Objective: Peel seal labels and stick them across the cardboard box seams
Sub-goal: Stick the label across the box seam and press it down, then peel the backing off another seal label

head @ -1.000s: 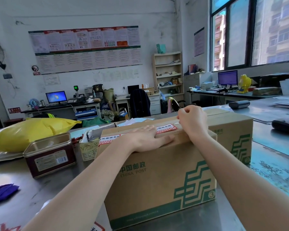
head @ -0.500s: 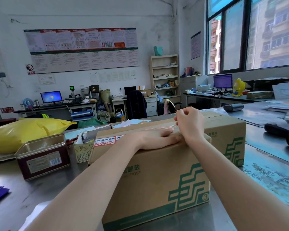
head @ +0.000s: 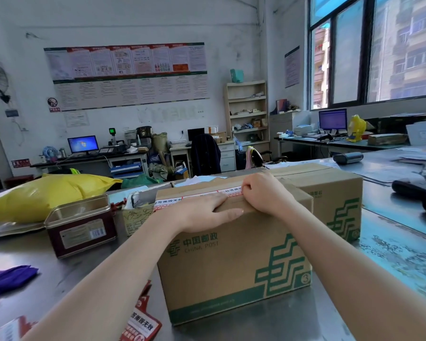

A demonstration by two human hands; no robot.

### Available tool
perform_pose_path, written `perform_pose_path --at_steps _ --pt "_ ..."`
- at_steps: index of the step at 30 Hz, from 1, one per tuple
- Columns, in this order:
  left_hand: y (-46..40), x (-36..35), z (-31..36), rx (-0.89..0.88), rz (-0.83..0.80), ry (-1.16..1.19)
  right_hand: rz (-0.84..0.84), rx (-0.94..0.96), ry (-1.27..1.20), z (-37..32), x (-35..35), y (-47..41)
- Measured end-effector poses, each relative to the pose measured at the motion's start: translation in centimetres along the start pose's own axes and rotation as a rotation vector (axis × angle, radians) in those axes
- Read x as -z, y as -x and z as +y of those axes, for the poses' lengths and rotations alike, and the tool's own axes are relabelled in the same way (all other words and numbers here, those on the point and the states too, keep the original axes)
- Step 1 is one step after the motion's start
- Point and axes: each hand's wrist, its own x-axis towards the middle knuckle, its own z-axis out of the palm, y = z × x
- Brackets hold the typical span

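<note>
Grey worktop point(head: 59, 274) holds the cardboard box point(head: 231, 262) right in front of you. Your left hand point(head: 204, 212) has slid back, so more of the seal label point(head: 199, 196) shows on top. It lies flat, fingers straight. Your right hand point(head: 266, 193) is curled, knuckles pressing the label. It looks nearly stuck down.

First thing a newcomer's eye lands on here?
Dead centre, the China Post cardboard box on the metal table, both hands on its top. The left hand lies flat over the near edge; the right hand is curled on the red-and-white seal label. At left, a yellow bag.
</note>
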Motion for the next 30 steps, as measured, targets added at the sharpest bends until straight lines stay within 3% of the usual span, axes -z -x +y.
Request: perform_pose_path --at_steps 5,10,15,18,22,30 --pt "2.0 -0.7 -1.0 0.074 0.074 -0.114 0.012 -0.042 0.078 -0.8 0.7 2.6" --pt "5.3 -2.4 -1.9 0.105 0.350 -0.229 0.195 0.109 0.051 -2.7 -0.1 6.8" --pt "9.1 -4.3 -3.7 0.038 0.635 -0.034 0.270 0.297 -0.268 -6.5 -2.1 11.1" --pt "11.6 -5.8 -4.8 0.072 0.732 0.091 0.207 0.385 -0.379 -9.1 -4.7 13.6" --pt "14.4 -8.4 -7.0 0.176 0.735 0.134 0.000 0.365 -0.418 -11.5 -9.6 15.9" --pt "16.3 -15.0 -11.5 0.410 0.429 0.187 -0.369 0.264 -0.272 -13.9 -15.7 17.2"
